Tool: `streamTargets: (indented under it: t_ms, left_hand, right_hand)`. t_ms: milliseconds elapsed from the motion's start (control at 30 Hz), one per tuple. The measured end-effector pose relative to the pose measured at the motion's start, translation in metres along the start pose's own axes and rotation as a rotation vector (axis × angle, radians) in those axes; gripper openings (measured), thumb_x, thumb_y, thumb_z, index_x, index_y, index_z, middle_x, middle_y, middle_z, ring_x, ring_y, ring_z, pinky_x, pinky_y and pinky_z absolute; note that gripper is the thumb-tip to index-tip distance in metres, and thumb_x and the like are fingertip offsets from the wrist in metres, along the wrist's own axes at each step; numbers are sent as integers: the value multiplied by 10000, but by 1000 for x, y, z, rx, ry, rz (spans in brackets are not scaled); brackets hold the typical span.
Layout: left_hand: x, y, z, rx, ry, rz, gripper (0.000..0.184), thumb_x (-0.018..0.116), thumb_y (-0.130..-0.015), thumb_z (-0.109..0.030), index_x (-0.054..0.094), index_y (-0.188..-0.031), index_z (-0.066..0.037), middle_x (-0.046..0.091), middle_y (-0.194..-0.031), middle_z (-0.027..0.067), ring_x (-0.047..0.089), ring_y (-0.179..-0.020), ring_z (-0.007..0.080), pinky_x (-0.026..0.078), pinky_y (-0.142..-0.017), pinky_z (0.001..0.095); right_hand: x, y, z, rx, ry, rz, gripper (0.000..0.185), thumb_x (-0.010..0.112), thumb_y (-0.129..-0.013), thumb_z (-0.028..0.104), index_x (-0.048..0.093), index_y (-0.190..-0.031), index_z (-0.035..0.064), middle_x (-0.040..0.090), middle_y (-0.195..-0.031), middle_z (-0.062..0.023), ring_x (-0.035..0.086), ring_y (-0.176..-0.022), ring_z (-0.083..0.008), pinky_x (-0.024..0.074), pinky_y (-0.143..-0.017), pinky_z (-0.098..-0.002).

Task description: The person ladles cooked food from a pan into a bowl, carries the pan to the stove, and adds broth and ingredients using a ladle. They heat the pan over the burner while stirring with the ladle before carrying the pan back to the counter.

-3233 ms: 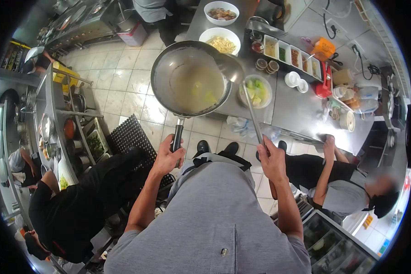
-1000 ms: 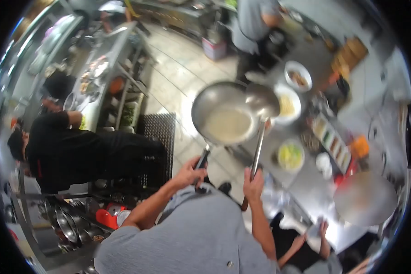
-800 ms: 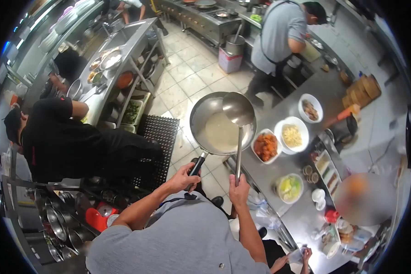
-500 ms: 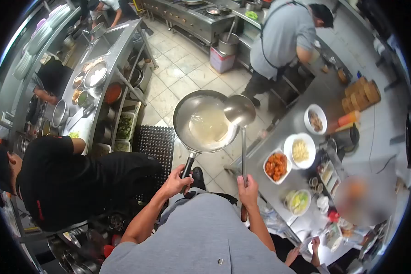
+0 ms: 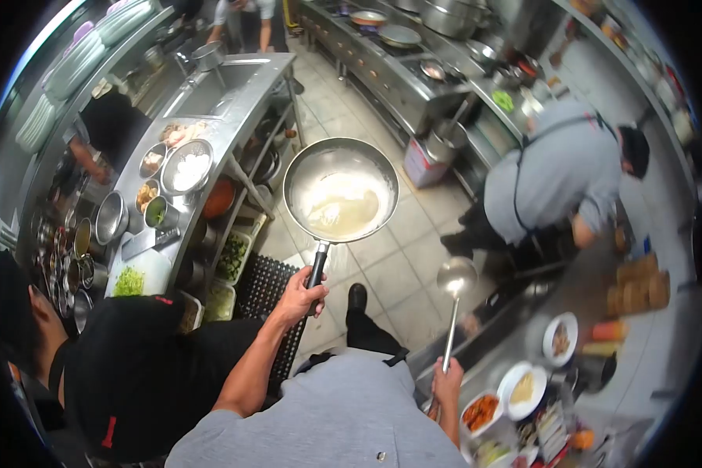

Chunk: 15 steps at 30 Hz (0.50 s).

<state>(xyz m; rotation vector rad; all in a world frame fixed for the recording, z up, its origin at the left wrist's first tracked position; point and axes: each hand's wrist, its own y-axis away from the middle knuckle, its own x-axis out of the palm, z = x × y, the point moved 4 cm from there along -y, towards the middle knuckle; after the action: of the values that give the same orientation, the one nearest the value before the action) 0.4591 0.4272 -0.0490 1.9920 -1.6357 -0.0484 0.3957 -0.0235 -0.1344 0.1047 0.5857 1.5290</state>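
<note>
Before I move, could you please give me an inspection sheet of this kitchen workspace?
Surface: right-hand steel counter, bearing bowls of food.
Job's things: pan holding pale liquid; ladle apart from it.
Clutter: bowls close together; cleaver on the left-hand side, by chopped greens.
Hands: left hand grips the pan's handle; right hand grips the ladle's.
Cables: none clearly seen; lower right is blurred.
Surroundings: co-worker in black close at left; co-worker in grey bending at right.
</note>
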Motion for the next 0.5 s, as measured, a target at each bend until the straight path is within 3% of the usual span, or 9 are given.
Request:
streamTargets:
  t_ms: [67, 100, 167, 333, 433, 500]
  left_hand:
    - [-14, -36, -26, 31, 62, -28, 313, 684, -865, -53, 499, -1113, -11, 552, -708, 36, 574, -498, 148, 467, -417, 310]
    - [-19, -51, -43, 37, 60, -68, 308, 684, -865, -55, 500, -1107, -13, 559, -716, 36, 574, -500, 143, 465, -418, 305]
    - [-36, -79, -76, 58, 72, -116, 307, 685, -864, -62, 504, -1108, -19, 561, -714, 35, 567, -496, 136, 466, -419, 298]
    - [-80, -145, -157, 119, 65, -310, 275, 670, -861, -68, 513, -1082, -23, 549, -667, 36, 543, -461, 132, 457, -388, 284]
    - [-126, -191, -195, 171, 70, -379, 263, 676, -853, -58, 525, -1067, -40, 561, -697, 33, 561, -484, 125, 456, -399, 287]
    - [-165, -228, -226, 210, 57, -404, 251, 669, -858, -56, 527, -1064, -43, 561, -687, 34, 560, -475, 131, 447, -390, 290]
  right_hand:
    - [6, -76, -22, -74, 204, -29, 119, 614, -950, 97, 610, -1034, 14, 545, -618, -19, 486, -422, -99, 370, -380, -286]
    - [17, -109, 4, -92, 218, 20, 119, 614, -950, 97, 610, -1034, 14, 545, -618, -19, 486, -422, -99, 370, -380, -286]
    - [50, -157, 73, 114, 70, 116, 78, 603, -952, 92, 604, -945, 14, 544, -609, -33, 483, -411, -117, 365, -367, -308]
    - [127, -311, 206, 89, 273, 370, 215, 576, -967, 170, 553, -777, 72, 471, -548, 0, 454, -383, -115, 362, -348, -304]
    - [172, -379, 272, 25, 367, 413, 141, 573, -960, 140, 563, -839, 68, 465, -562, 5, 436, -383, -112, 348, -359, -296]
    - [210, -411, 305, 199, 187, 547, 70, 587, -934, 119, 564, -919, 55, 499, -607, -1, 430, -406, -107, 335, -367, -291]
